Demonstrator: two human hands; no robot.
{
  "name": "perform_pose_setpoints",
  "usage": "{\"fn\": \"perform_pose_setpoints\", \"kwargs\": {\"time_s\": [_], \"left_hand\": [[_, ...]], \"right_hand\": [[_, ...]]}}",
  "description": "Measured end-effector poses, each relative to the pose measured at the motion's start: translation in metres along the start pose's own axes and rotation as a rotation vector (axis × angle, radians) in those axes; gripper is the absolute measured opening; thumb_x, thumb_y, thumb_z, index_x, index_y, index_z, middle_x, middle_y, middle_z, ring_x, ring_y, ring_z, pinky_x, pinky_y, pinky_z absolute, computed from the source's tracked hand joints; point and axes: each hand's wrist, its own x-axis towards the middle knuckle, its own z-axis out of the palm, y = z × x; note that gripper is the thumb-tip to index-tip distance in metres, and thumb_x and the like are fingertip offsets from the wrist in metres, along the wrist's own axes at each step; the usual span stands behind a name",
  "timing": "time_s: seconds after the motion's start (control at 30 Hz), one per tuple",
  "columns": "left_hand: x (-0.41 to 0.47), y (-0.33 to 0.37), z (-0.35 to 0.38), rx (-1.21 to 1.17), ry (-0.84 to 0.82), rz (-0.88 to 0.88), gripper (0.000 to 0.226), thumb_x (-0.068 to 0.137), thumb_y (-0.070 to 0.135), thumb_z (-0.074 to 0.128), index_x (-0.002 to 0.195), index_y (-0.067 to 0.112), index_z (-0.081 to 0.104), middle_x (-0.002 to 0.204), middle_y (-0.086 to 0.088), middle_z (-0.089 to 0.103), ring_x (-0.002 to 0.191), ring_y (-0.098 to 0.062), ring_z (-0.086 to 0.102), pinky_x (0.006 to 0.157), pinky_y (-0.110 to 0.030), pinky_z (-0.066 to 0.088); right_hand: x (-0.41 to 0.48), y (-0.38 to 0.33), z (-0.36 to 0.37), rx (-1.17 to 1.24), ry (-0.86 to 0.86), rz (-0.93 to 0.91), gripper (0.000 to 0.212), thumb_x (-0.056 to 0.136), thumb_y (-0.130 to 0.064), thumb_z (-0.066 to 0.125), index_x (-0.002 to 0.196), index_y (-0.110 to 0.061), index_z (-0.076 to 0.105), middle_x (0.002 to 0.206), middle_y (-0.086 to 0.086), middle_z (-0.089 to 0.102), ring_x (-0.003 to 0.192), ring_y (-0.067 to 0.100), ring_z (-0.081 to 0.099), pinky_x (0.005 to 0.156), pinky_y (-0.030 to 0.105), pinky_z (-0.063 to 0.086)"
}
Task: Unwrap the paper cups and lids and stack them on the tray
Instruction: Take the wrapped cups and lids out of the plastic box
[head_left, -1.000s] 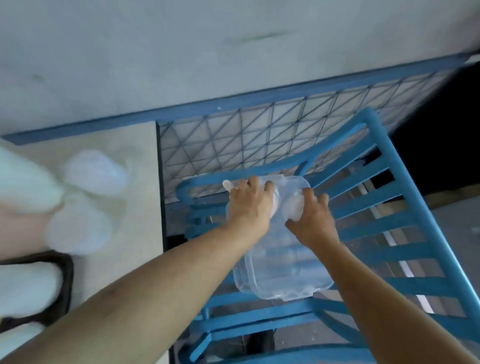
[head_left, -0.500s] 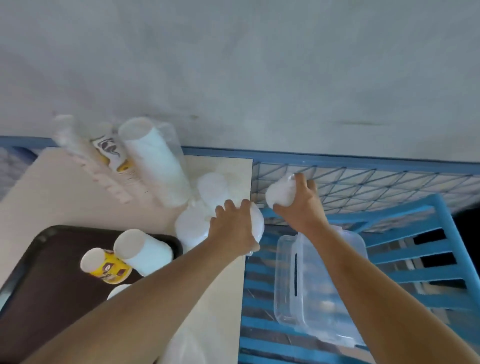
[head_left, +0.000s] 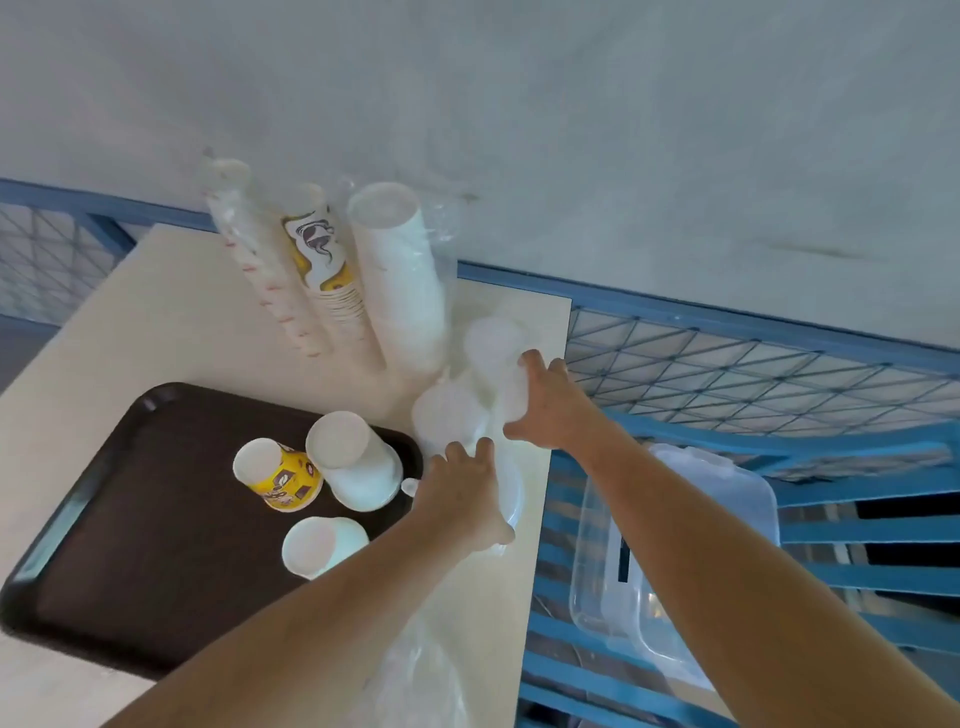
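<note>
Paper cups (head_left: 358, 467): three short stacks on dark tray (head_left: 130, 519), left side of beige table (head_left: 156, 322). Wrapped sleeves (head_left: 400, 280) lean on grey wall (head_left: 571, 130). Lids (head_left: 447, 415) at table's right edge; left hand (head_left: 462, 499), right hand (head_left: 550, 410) each curled round some. Clear bin (head_left: 727, 499) on blue chair (head_left: 857, 530).

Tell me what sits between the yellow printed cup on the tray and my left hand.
Head view: a white paper cup stands on the tray between the yellow printed cup and the left hand.

Grey wall (head_left: 571, 130); beige table (head_left: 171, 338); blue slatted chair (head_left: 857, 530).
</note>
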Motion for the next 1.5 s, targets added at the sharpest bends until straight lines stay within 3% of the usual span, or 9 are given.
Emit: {"fn": "perform_pose_setpoints", "kwargs": {"time_s": [0.1, 0.3, 0.4, 0.57, 0.67, 0.93, 1.13, 1.37, 1.5], "left_hand": [[0.000, -0.009, 0.008, 0.007, 0.016, 0.018, 0.094, 0.074, 0.035, 0.082, 0.147, 0.021, 0.026, 0.126, -0.008, 0.035, 0.115, -0.034, 0.048, 0.095, -0.053, 0.048], [0.000, -0.018, 0.019, -0.024, 0.141, 0.088, 0.093, 0.080, 0.037, 0.081, 0.152, 0.023, 0.023, 0.130, -0.011, 0.038, 0.114, -0.034, 0.053, 0.082, -0.039, 0.043], [-0.001, -0.018, 0.024, -0.046, 0.202, 0.115, 0.094, 0.082, 0.032, 0.080, 0.154, 0.024, 0.021, 0.133, -0.011, 0.035, 0.112, -0.034, 0.055, 0.082, -0.036, 0.048], [-0.007, -0.017, 0.026, -0.047, 0.277, 0.127, 0.085, 0.085, 0.029, 0.078, 0.150, 0.027, 0.024, 0.127, -0.011, 0.036, 0.087, -0.026, 0.049, 0.070, -0.031, 0.043], [-0.010, -0.019, 0.025, -0.006, 0.272, 0.130, 0.073, 0.088, 0.036, 0.076, 0.143, 0.021, 0.031, 0.130, -0.013, 0.037, 0.099, -0.030, 0.054, 0.072, -0.032, 0.044], [-0.040, -0.014, 0.022, 0.008, 0.423, 0.109, 0.071, 0.086, 0.051, 0.073, 0.142, 0.023, 0.039, 0.137, -0.008, 0.033, 0.113, -0.027, 0.049, 0.084, -0.035, 0.052], [-0.095, -0.018, 0.015, -0.207, 0.579, 0.101, 0.068, 0.084, 0.052, 0.077, 0.139, 0.031, 0.043, 0.137, -0.001, 0.037, 0.118, -0.023, 0.049, 0.089, -0.036, 0.054], [-0.164, -0.050, 0.018, -0.700, 0.623, 0.122, 0.076, 0.083, 0.045, 0.083, 0.144, 0.040, 0.037, 0.127, 0.016, 0.047, 0.112, 0.001, 0.052, 0.086, -0.011, 0.043], [-0.196, -0.091, 0.013, -0.862, 0.641, 0.107, 0.075, 0.082, 0.043, 0.085, 0.144, 0.041, 0.043, 0.119, 0.020, 0.057, 0.109, 0.000, 0.058, 0.084, -0.016, 0.048]], "right_hand": [[-0.002, -0.005, 0.008, -0.036, 0.046, -0.001, 0.093, 0.073, -0.026, 0.083, 0.143, -0.028, 0.022, 0.125, 0.008, 0.032, 0.087, 0.034, 0.061, 0.073, 0.044, 0.060], [-0.012, -0.007, 0.011, -0.018, 0.089, -0.031, 0.106, 0.072, -0.028, 0.089, 0.147, -0.038, 0.014, 0.127, 0.008, 0.030, 0.082, 0.031, 0.063, 0.071, 0.046, 0.062], [-0.021, -0.009, 0.009, -0.078, 0.152, -0.046, 0.098, 0.073, -0.034, 0.088, 0.142, -0.035, 0.018, 0.131, 0.006, 0.031, 0.091, 0.031, 0.061, 0.072, 0.048, 0.061], [-0.036, -0.006, 0.013, -0.114, 0.185, -0.075, 0.081, 0.076, -0.042, 0.087, 0.133, -0.034, 0.030, 0.131, 0.004, 0.028, 0.101, 0.031, 0.056, 0.072, 0.042, 0.058], [-0.043, 0.001, 0.014, -0.089, 0.146, -0.099, 0.075, 0.080, -0.039, 0.083, 0.136, -0.037, 0.032, 0.141, 0.005, 0.024, 0.108, 0.033, 0.055, 0.073, 0.038, 0.055], [-0.080, 0.017, 0.014, 0.104, 0.249, -0.194, 0.072, 0.092, -0.030, 0.071, 0.154, -0.033, 0.034, 0.158, 0.010, 0.021, 0.139, 0.041, 0.035, 0.106, 0.050, 0.045], [-0.125, 0.018, 0.020, 0.294, 0.325, -0.199, 0.066, 0.093, -0.025, 0.070, 0.150, -0.035, 0.039, 0.154, 0.007, 0.032, 0.139, 0.034, 0.038, 0.109, 0.051, 0.045], [-0.193, -0.005, 0.037, 0.467, 0.418, -0.182, 0.058, 0.094, -0.016, 0.069, 0.147, -0.028, 0.048, 0.153, 0.003, 0.040, 0.145, 0.024, 0.035, 0.114, 0.040, 0.038], [-0.223, -0.035, 0.052, 0.494, 0.462, -0.224, 0.056, 0.093, -0.014, 0.069, 0.145, -0.026, 0.052, 0.150, 0.001, 0.044, 0.141, 0.023, 0.041, 0.113, 0.042, 0.040]]}}
